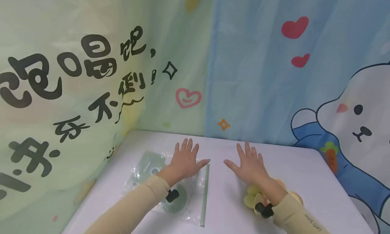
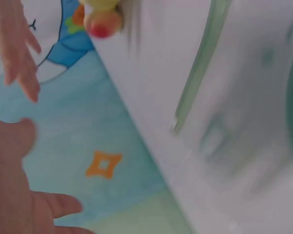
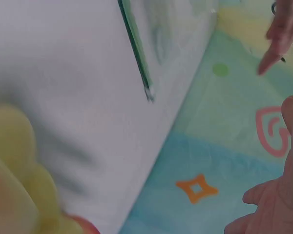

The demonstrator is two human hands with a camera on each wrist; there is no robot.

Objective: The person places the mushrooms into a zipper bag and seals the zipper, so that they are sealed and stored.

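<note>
My left hand (image 1: 185, 162) is held over a clear plastic zip bag (image 1: 195, 207) with a green strip along its right edge, its fingers spread and straight. Inside the bag lie pale green pieces, one of them a round green disc (image 1: 175, 200). To the right, my right hand (image 1: 250, 164) also has its fingers spread and holds nothing. Beneath the right wrist sits a cluster of yellow and peach rounded things (image 1: 250, 196), partly hidden by the forearm. In the right wrist view, soft yellow lobes (image 3: 39, 190) of that cluster show blurred and close.
The white table (image 1: 225, 207) ends at a back edge against a printed curtain (image 1: 250, 75). On the left hangs a pale green sheet with large black characters (image 1: 99, 56). A cartoon white bear (image 1: 365, 102) is printed at the right. Each wrist carries a small black camera.
</note>
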